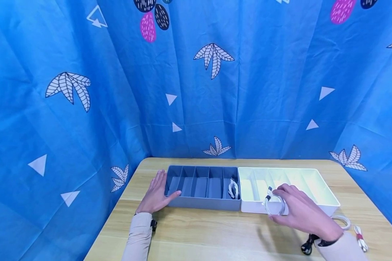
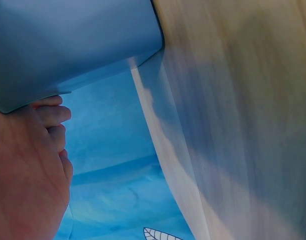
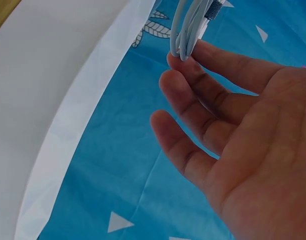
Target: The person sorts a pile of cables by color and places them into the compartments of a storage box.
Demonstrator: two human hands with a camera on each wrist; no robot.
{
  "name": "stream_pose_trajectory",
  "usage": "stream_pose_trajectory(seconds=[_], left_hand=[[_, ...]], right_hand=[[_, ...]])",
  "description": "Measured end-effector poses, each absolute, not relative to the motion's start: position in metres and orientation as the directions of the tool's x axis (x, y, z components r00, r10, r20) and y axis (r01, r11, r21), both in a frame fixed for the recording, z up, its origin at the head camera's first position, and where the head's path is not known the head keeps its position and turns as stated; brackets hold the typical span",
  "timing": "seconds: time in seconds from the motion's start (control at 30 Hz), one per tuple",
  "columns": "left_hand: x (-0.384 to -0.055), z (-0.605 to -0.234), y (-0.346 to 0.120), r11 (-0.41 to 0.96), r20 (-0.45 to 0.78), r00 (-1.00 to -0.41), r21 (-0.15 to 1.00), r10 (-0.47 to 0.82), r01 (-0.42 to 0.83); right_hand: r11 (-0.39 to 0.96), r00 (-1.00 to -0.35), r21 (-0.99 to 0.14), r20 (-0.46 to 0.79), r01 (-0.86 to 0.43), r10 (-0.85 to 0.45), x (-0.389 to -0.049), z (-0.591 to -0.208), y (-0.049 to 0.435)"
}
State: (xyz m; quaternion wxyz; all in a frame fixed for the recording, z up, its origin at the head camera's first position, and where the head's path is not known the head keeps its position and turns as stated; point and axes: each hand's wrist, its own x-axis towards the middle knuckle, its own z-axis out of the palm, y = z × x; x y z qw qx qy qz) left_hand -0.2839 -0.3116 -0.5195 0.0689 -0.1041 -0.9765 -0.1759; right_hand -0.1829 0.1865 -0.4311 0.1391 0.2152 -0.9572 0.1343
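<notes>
My left hand point(image 1: 154, 194) lies against the left end of a blue-grey divided box point(image 1: 202, 203), fingers extended along its side and thumb at the front rim. The left wrist view shows the fingers point(image 2: 55, 116) beside the box wall point(image 2: 78, 45). My right hand point(image 1: 298, 210) pinches a coiled white cable point(image 1: 275, 205) with a dark band, held up before the front wall of a white divided box point(image 1: 330, 209). In the right wrist view, the coil point(image 3: 187, 30) sits at the fingertips, and the other fingers point(image 3: 178, 145) are spread loosely.
A bundled white cable point(image 1: 233, 189) lies in the blue-grey box's rightmost compartment. Right of my right hand are another white coil point(image 1: 343, 222), a white cable with a red tie point(image 1: 360, 238) and a black plug point(image 1: 307, 247). Blue curtains point(image 1: 268, 90) surround the wooden table point(image 1: 196, 232).
</notes>
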Motion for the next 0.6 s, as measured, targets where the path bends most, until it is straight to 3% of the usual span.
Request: stream_pose_trajectory(seconds=[0.6], left_hand=[[-0.283,-0.517,-0.311,0.914,0.167,-0.969,0.337,0.18,0.228]], right_hand=[[0.855,-0.85,-0.197,0.344,-0.48,-0.399,-0.196,-0.426,0.171]])
